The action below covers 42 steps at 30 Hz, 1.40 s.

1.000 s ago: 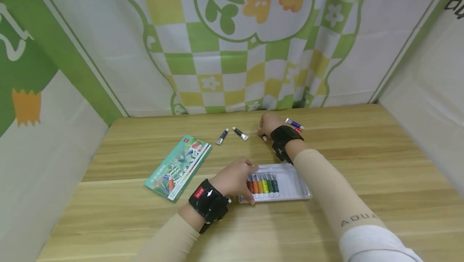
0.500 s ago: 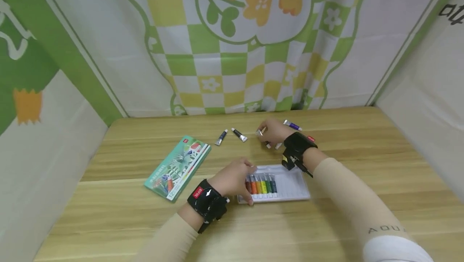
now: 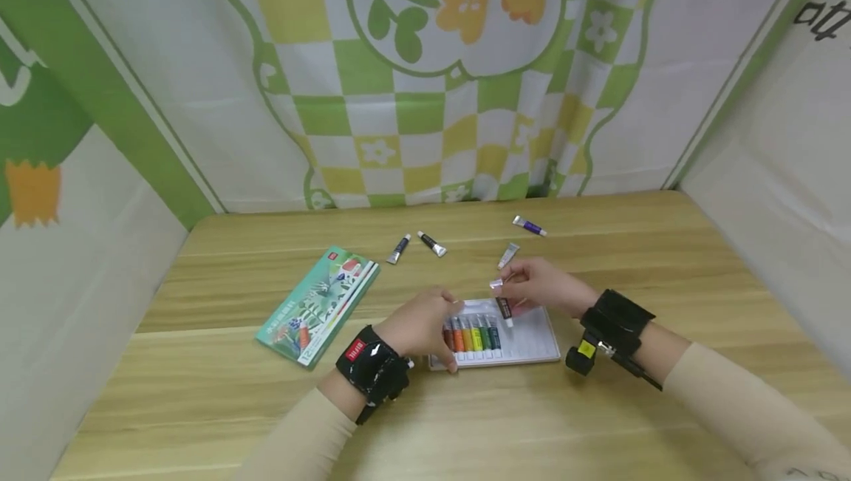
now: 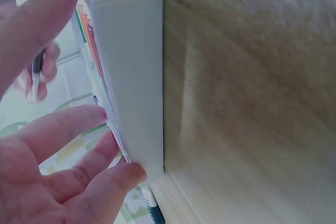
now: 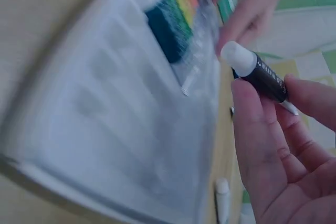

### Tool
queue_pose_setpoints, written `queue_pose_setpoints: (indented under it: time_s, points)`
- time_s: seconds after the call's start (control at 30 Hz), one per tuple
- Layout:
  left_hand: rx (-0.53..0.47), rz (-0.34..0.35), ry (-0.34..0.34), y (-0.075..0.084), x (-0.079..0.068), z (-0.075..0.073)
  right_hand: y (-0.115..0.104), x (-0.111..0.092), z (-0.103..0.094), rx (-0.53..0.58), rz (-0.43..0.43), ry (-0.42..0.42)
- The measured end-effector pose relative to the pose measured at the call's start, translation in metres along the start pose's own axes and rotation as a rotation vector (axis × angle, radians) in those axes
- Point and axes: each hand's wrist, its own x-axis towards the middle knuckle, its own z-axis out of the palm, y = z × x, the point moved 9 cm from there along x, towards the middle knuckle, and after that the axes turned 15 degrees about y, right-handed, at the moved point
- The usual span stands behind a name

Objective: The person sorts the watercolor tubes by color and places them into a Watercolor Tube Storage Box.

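Note:
At the left end of a white plastic tray (image 3: 538, 348), my left hand (image 3: 414, 326) grips it, thumb on the near edge and fingers on the far one. The left wrist view shows the tray's end wall (image 4: 131, 77) between thumb and fingers. A row of paint tubes (image 3: 475, 337), red-brown through yellow and green to dark blue, fills the tray's left part; its right slots are bare. Over those slots my right hand (image 3: 545, 287) pinches a dark brown paint tube (image 3: 504, 308), tilted with its white cap (image 5: 239, 59) pointing down toward the near side.
Behind the tray lie a silver-white tube (image 3: 508, 255), a purple tube (image 3: 530, 226), a black tube (image 3: 432, 244) and a dark blue tube (image 3: 399, 250). A teal paint box (image 3: 319, 307) rests left on the wooden table (image 3: 219, 274). A patterned curtain (image 3: 432, 126) hangs behind.
My right hand has picked up the dark brown tube from the back of the table and brought it forward over the tray. My left hand keeps its hold on the tray.

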Motion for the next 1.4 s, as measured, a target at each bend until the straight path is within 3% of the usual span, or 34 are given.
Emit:
queue_pose_setpoints:
  time_s: [0.4, 0.7, 1.07, 1.27, 1.4]
  points:
    - [-0.024, -0.031, 0.005, -0.002, 0.000, 0.001, 0.015, -0.019, 0.017, -0.010, -0.057, -0.003]
    - [-0.013, -0.033, -0.004, -0.003, 0.000, 0.001, -0.006, -0.034, 0.006, -0.382, -0.335, 0.098]
    - [0.007, -0.033, -0.005, -0.002, 0.002, 0.001, -0.013, -0.053, 0.023, -0.617, -0.464, 0.022]
    - [0.005, -0.027, 0.001, -0.001, 0.004, 0.000, -0.023, -0.061, 0.036, -0.808, -0.538, -0.037]
    - [0.010, -0.032, -0.004, -0.001, 0.003, 0.002, -0.025, -0.060, 0.040, -0.787, -0.547, -0.083]
